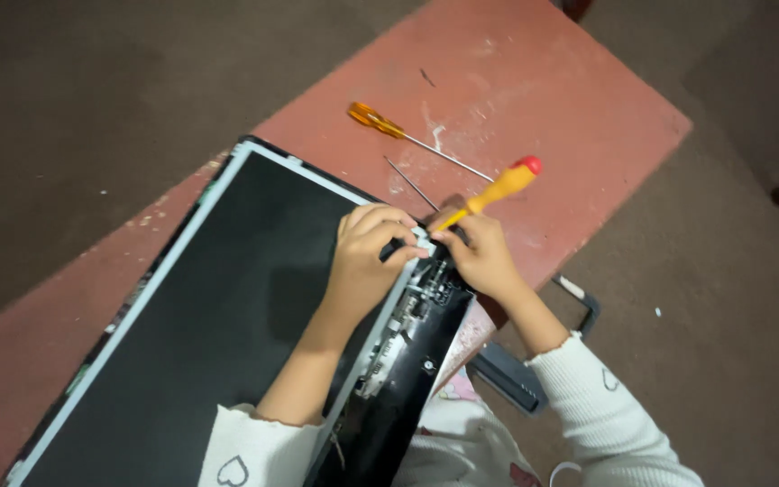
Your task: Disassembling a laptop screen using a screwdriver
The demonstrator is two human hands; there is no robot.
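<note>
Head view: looking down on a red-brown bench point(588, 117).
Screen panel point(209, 325): flat on the bench, long axis running lower left to upper right, its top-right corner under both hands.
Left hand point(367, 257): fingers curled over the panel's corner edge, pressing it; forearm lies across the dark screen.
Right hand point(480, 257): pinching a yellow screwdriver point(493, 191), red cap pointing up-right, tip down at the corner.
Spare orange screwdriver point(407, 135): lying apart, farther up the bench.

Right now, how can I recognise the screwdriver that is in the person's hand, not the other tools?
On the reddish table, a dark flat screen panel lies. At its far right corner, the right hand grips a screwdriver. Its handle is opaque yellow with a red cap; the orange screwdriver lying apart has a translucent handle.
</note>
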